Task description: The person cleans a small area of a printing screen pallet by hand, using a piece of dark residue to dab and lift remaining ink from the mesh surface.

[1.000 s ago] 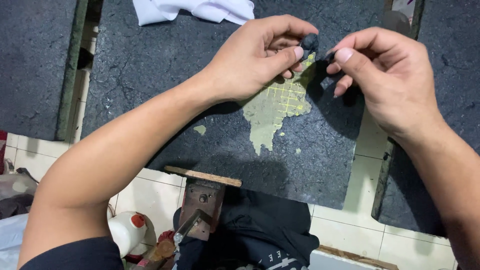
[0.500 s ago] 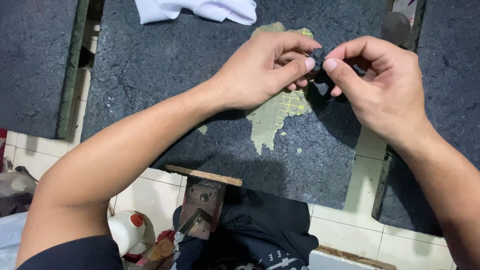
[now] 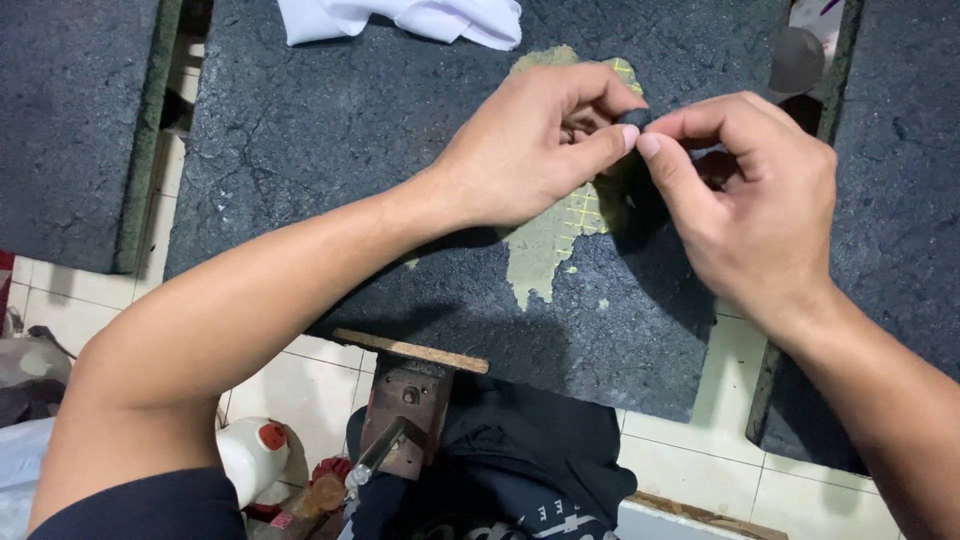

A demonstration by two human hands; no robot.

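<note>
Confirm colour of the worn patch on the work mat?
Pale olive green with a faint yellow grid, on the dark grey mat; patch, head view.

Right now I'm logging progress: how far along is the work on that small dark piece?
Done: nothing finished shows. In hand: both the left hand and the right hand pinch a small dark piece at their fingertips, above the dark mat with its worn green patch. Left: cannot tell; the white cloth lies untouched.

Two hands point(image 3: 640, 160), one white cloth point(image 3: 420, 18), one bottle point(image 3: 250, 455).
</note>
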